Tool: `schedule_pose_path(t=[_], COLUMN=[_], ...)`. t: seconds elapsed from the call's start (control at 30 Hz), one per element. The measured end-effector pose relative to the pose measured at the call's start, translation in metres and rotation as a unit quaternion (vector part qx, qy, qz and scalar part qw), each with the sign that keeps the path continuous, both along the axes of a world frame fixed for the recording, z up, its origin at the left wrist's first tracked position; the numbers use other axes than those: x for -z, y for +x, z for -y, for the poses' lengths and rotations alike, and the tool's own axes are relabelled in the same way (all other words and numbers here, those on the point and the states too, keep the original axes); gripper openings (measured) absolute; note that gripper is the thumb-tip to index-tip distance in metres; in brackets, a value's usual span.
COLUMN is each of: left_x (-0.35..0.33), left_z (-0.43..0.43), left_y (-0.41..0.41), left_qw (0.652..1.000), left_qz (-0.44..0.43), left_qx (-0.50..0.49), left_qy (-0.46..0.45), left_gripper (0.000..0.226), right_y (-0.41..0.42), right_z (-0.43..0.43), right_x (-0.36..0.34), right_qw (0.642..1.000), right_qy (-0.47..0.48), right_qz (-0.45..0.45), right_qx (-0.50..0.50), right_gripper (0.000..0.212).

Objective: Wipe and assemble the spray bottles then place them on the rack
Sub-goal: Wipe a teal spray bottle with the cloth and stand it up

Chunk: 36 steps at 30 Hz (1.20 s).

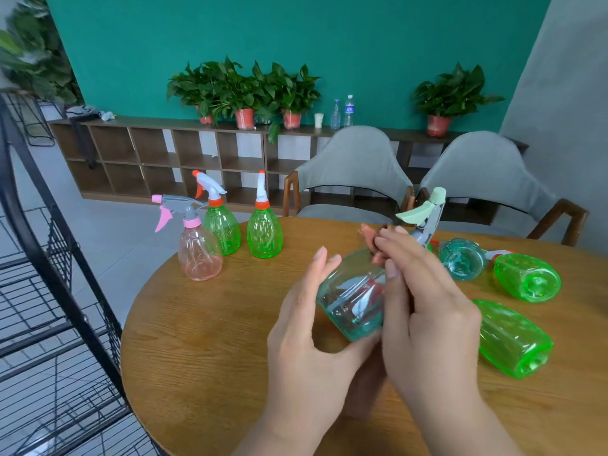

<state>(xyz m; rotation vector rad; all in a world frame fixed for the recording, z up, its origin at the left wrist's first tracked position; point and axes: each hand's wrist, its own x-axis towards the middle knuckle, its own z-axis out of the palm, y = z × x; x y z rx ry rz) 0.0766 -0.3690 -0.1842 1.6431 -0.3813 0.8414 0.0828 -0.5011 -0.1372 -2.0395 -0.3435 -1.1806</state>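
**Operator:** While the left hand [306, 324] cradles the held teal bottle [348, 301] above the table [197, 324], which step applies?

**Checker:** Wiping, probably. Left thumb and fingers wrap the bottle; the right hand [427, 307] pinches a pink cloth [371, 236] against it.

**Operator:** Count?

**Checker:** Seven bottles.
- Standing, assembled: pink bottle [199, 255] and two green [222, 230] [265, 233].
- Lying: teal one [462, 263] and two green [526, 278] [513, 337].
- One in hand.

The rack [49, 258] shows none, so racking remains.

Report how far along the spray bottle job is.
Done: a pink bottle and two green bottles stand assembled on the table. In hand: the left hand holds a teal bottle; the right hand pinches a reddish cloth at its neck. Left: three lying bottles; the rack's visible shelves hold none.
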Motion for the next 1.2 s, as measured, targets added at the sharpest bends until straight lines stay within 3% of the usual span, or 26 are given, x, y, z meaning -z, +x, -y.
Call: schedule_pose_path(t=[0.13, 0.23, 0.53, 0.73, 0.8, 0.9, 1.1, 1.2], left_x=[-0.004, -0.01, -0.025, -0.037, -0.042, -0.047, -0.047, -0.044], left_z=[0.003, 0.003, 0.01, 0.012, 0.011, 0.011, 0.003, 0.0], left_y=[0.004, 0.006, -0.004, -0.008, -0.008, -0.009, -0.005, -0.003], left_qw=[0.995, 0.979, 0.9, 0.872, 0.868, 0.862, 0.812, 0.803], left_qz=[-0.02, -0.067, -0.18, -0.211, -0.221, -0.239, -0.289, -0.302], left_qx=[-0.013, 0.054, 0.198, 0.196, 0.188, 0.205, 0.28, 0.296], left_qy=[-0.098, -0.184, -0.345, -0.395, -0.403, -0.398, -0.422, -0.42], left_gripper=[0.086, 0.08, 0.072, 0.071, 0.075, 0.061, 0.06, 0.061], right_y=[-0.012, -0.011, -0.004, -0.01, -0.01, -0.011, -0.005, -0.001], right_z=[-0.023, -0.023, -0.022, -0.029, -0.028, -0.026, -0.022, -0.02], right_x=[0.015, 0.018, 0.005, 0.003, 0.004, 0.004, 0.008, 0.012], right_qw=[0.997, 0.992, 0.961, 0.909, 0.911, 0.922, 0.955, 0.957], right_qy=[-0.005, -0.001, 0.202, 0.306, 0.301, 0.273, 0.216, 0.224], right_qz=[0.027, 0.025, -0.038, -0.125, -0.131, -0.13, -0.085, -0.091], right_qx=[-0.068, -0.123, -0.183, -0.253, -0.251, -0.243, -0.187, -0.159], right_gripper=[0.044, 0.045, 0.04, 0.043, 0.042, 0.043, 0.034, 0.034])
